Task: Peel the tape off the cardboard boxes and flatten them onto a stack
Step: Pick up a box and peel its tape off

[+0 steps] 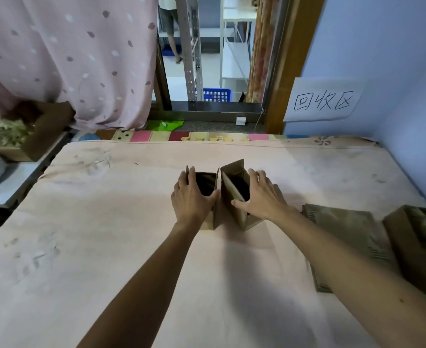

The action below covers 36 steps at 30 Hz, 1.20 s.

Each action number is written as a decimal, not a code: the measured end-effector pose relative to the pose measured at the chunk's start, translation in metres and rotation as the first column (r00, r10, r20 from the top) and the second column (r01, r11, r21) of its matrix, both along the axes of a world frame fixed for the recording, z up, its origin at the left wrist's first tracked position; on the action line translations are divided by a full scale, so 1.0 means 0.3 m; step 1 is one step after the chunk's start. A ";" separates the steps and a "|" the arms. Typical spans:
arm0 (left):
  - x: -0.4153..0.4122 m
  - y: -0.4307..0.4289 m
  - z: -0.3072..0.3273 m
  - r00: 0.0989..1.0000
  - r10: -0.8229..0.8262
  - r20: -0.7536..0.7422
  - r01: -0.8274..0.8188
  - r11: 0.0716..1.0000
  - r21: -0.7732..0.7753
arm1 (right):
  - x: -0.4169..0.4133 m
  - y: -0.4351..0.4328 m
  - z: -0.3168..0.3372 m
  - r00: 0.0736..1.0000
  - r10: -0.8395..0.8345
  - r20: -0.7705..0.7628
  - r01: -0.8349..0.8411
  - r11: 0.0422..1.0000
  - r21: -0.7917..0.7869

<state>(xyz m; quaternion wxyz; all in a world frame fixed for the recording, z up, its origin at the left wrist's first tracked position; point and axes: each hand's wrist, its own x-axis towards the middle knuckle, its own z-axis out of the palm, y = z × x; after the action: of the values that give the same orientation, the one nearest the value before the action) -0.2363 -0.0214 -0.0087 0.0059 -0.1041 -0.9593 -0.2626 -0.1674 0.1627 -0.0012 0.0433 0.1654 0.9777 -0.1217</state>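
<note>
Two small cardboard boxes are stood upright side by side at the middle of the bed (106, 247), somewhat nearer its far edge than its near one. The left box (213, 218) and the right box (232, 194) are set just beside each other. A narrow gap is seen between them up top; whether they touch lower down cannot be told. Both mouths are pointed up, dark insides are shown, and flaps are raised at the far rims. The long axis of each is judged vertical, taller than wide. Each opening runs longer from near edge to far edge. The right box is turned a little, with one corner aimed at the near edge. No tape can be made out, and the undersides are hidden.

The left hand (191, 197) is clamped on the left box, fingers hooked over its far-left rim and thumb along the near right rim. The right hand (262, 197) is clamped on the right box, fingers over its right wall and thumb stretched across the near face. Each box is met straight ahead by its own hand, so neither hand is nearer overall.

The flattened stack (345, 227) is laid by the right edge, under the right forearm and nearer than the boxes. The right hand is therefore judged better placed for a carry there. Any tape is judged to be underneath, so a tip onto one side would be called for first.

Further out, an open carton (413, 237) is sat at the right edge, its contents blurred. A paper sign (323, 100) is fixed to the wall beyond the far right corner.
</note>
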 end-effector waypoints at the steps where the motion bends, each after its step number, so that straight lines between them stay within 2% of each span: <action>1: -0.012 0.007 0.003 1.000 0.009 0.027 -0.009 1.000 -0.004 | -0.011 0.001 -0.001 1.000 -0.011 0.029 0.011 1.000 -0.014; 5: -0.024 0.010 -0.001 0.992 -0.006 0.130 0.005 1.000 0.006 | -0.029 0.003 -0.015 0.994 -0.014 0.110 0.019 0.999 -0.042; 11: 0.002 -0.055 -0.025 0.987 -0.001 0.161 -0.007 0.999 0.045 | 0.016 0.003 -0.064 0.993 0.000 0.117 0.002 1.000 -0.016; 18: 0.066 -0.104 -0.027 0.989 -0.019 0.150 0.008 0.997 0.078 | 0.082 -0.004 -0.093 1.000 -0.013 -0.017 0.013 0.999 -0.034; 27: 0.160 -0.126 -0.010 0.998 -0.017 0.058 0.009 0.991 0.131 | 0.173 0.020 -0.032 0.983 -0.012 -0.183 0.014 1.000 0.009; 36: 0.390 -0.169 0.063 0.997 -0.025 0.074 0.010 0.981 0.193 | 0.441 -0.005 0.050 0.959 -0.082 -0.271 0.048 0.990 -0.129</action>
<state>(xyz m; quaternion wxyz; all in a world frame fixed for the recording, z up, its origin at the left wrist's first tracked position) -0.1192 -0.0720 0.0102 -0.0232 -0.1015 -0.9279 -0.3579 -0.0350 0.1610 0.0138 -0.0874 0.1758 0.9591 -0.2040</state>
